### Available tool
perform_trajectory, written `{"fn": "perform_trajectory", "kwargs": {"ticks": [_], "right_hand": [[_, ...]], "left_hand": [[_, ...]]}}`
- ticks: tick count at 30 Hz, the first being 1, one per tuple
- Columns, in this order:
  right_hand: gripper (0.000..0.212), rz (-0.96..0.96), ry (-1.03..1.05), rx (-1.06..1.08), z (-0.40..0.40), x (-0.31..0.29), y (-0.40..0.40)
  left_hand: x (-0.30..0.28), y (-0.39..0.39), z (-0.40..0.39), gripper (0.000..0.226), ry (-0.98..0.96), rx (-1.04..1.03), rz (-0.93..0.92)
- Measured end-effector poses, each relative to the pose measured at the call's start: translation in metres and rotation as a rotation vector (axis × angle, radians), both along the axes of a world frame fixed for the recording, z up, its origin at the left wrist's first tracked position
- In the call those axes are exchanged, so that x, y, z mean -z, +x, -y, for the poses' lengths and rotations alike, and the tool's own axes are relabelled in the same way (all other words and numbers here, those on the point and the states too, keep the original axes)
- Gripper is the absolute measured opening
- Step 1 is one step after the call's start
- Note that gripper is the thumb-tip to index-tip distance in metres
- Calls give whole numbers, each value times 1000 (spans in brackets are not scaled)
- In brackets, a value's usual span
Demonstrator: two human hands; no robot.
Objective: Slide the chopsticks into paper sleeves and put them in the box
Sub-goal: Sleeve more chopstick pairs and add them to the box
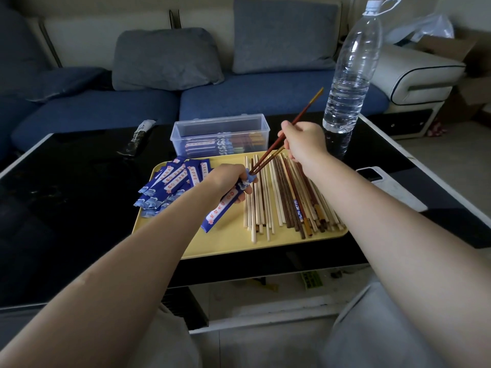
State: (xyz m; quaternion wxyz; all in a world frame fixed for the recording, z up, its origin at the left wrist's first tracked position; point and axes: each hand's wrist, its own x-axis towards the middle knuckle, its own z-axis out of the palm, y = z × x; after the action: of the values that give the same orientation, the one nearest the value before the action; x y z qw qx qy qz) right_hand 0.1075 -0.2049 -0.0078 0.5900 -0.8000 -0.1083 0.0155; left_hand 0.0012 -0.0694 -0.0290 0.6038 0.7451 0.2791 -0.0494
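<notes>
My left hand point(225, 180) grips a blue paper sleeve point(220, 211) above the yellow tray point(225, 243), its open mouth up near my thumb. My right hand point(303, 140) pinches a pair of dark red chopsticks point(268, 154) whose tips sit at the sleeve's mouth; one long end sticks up toward the bottle. A pile of loose wooden and dark chopsticks point(287, 197) lies on the tray's right half. Several blue sleeves point(172, 184) are heaped on its left half. A clear plastic box point(220, 134) behind the tray holds several sleeved chopsticks.
A tall water bottle point(350, 70) stands at the back right of the black table point(66, 195). A white phone point(372, 175) lies to the right of the tray. A dark wrapper point(139, 136) lies at the back left. A blue sofa is beyond the table.
</notes>
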Motion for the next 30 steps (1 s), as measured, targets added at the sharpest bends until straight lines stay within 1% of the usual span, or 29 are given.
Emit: {"fn": "perform_trajectory", "kwargs": {"ticks": [3,6,7,10,12,15,18,20,21,22,25,27,30], "right_hand": [[25,28,-82,-49,-1,-2,-5],[13,-22,-76,-71,0,-3,-8],[22,-50,-57,-54,0,-4,-9],[76,-103,9,10,-1,-6,-6],[104,-95,9,14,-2,-6,-3],[122,-75,-13,16,-1,-6,-1],[126,-62,-24,-11,3,-5,1],[121,-75,7,-43,5,-4,3],[114,-85,30,-56,5,-3,5],[103,-92,45,-66,6,-1,6],[59,-81,17,-77,8,4,6],[38,-67,-9,-90,8,5,3],[27,-71,20,-95,4,6,-2]], "left_hand": [[0,-1,-1,18,-37,-24,41],[-2,-3,-1,20,-49,-8,62],[-3,-4,0,17,-45,-1,68],[-5,-6,3,14,-3,18,71],[-5,-5,4,14,11,32,66],[-5,-3,3,13,34,48,69],[-6,-4,3,13,20,65,70],[-6,-5,4,14,30,67,45],[-6,-5,4,15,42,68,37],[-6,-5,4,16,47,66,38],[-8,-4,3,17,54,42,49],[-7,-3,1,16,77,30,72],[-6,-3,1,13,110,47,122]]}}
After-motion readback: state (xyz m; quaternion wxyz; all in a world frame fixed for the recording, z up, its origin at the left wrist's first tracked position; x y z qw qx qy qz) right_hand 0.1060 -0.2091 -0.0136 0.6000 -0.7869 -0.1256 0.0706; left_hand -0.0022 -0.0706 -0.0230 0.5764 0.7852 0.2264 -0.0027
